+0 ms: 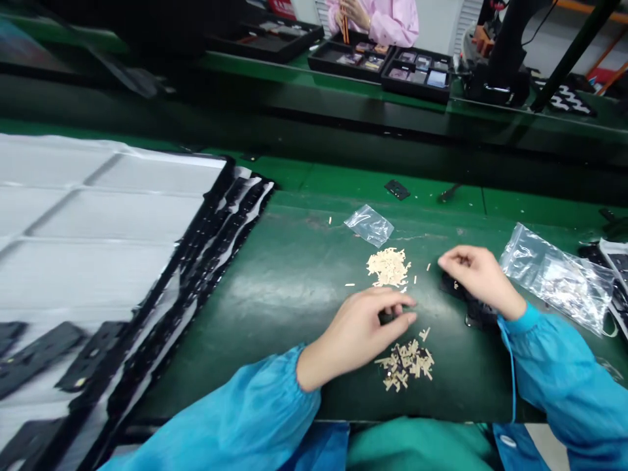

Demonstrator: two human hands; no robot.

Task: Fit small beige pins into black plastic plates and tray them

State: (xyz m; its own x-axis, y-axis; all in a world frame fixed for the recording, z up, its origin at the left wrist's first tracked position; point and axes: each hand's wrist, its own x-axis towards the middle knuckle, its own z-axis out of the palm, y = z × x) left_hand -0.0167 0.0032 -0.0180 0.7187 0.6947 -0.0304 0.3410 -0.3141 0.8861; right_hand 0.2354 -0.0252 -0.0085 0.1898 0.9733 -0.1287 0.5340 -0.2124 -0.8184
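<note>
My left hand (360,330) hovers over the green mat between two small piles, its thumb and forefinger apart with nothing visible between them. Beyond it lies a pile of cream-coloured small flat pieces (387,266); nearer me is a looser pile of tan strips mixed with dark bits (406,363). At the right, my right hand (478,276) has thumb and forefinger pinched together, and whatever they may hold is too small to make out. Below that hand sit black plastic parts (478,313), partly covered by it.
Left stands a stack of white-lined trays (118,216) holding black plates (46,350). A small clear bag (369,226) lies behind the piles; a larger filled clear bag (559,278) is at right. Across the bench, a person in pink sleeves (392,23) works over black compartment trays (350,73).
</note>
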